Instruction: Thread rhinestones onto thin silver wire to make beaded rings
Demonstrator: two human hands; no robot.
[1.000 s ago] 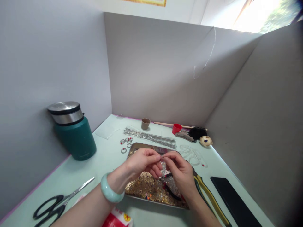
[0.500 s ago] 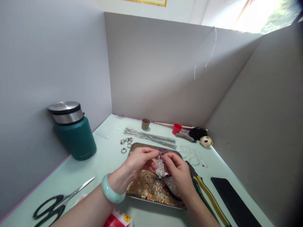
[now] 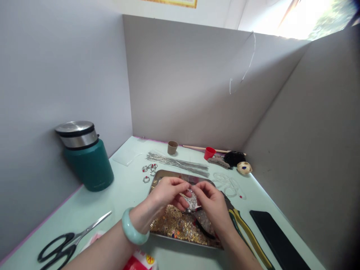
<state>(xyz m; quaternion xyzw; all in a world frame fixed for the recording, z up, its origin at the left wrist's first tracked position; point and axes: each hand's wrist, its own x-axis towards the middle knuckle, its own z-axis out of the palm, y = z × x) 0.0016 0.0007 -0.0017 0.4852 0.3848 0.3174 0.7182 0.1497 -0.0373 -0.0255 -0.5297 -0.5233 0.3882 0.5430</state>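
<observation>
Over a metal tray (image 3: 163,173) my left hand (image 3: 170,192) and my right hand (image 3: 210,198) meet almost fingertip to fingertip. Each pinches a thin wire (image 3: 190,185) between thumb and forefinger; most of it is hidden by the fingers. A pale green bangle (image 3: 135,229) circles my left wrist. Gold beads (image 3: 171,221) fill much of the tray, with clear beads (image 3: 192,202) towards the middle. Small black-handled pliers (image 3: 203,228) lie on the beads, partly behind my right hand.
Scissors (image 3: 70,240) and a green flask (image 3: 90,161) stand left. Behind the tray lie a wire bundle (image 3: 180,164), beaded rings (image 3: 146,179), a brown cup (image 3: 172,147) and a red cup (image 3: 209,153). Large pliers (image 3: 250,236) and a black case (image 3: 277,238) lie right.
My hands have drawn closer together, their fingertips now nearly touching. Less of the wire shows between them. The whole view has shifted very slightly.
</observation>
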